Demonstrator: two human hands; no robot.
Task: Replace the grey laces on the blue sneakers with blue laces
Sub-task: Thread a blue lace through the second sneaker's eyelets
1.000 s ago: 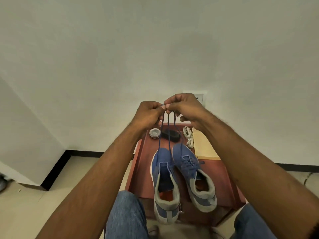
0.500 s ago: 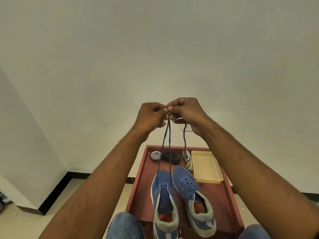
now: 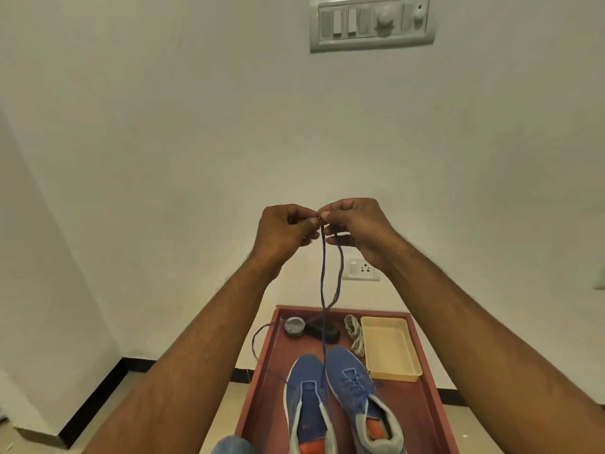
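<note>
Two blue sneakers stand side by side on a red-brown table [image 3: 429, 407]. The left sneaker [image 3: 306, 401] has no lace across its tongue. The right sneaker [image 3: 355, 391] is laced in blue. My left hand [image 3: 283, 232] and my right hand [image 3: 355, 226] are raised together in front of the wall, fingertips meeting, both pinching the ends of a blue lace [image 3: 323, 290]. The lace hangs down in two strands to the left sneaker, and one part loops out past the table's left edge. A bundle of pale grey laces [image 3: 355, 332] lies behind the right sneaker.
A cream plastic tray [image 3: 389, 347] sits at the table's back right. A round tin [image 3: 294, 325] and a black brush [image 3: 324, 330] lie at the back left. A wall socket [image 3: 361, 269] and a switch panel [image 3: 371, 22] are on the wall. My knee [image 3: 230, 445] is at the front edge.
My view has tilted upward, so the table sits lower in frame and the switch panel has appeared. The hands stay together on the lace ends; a slack loop now hangs past the table's left edge.
</note>
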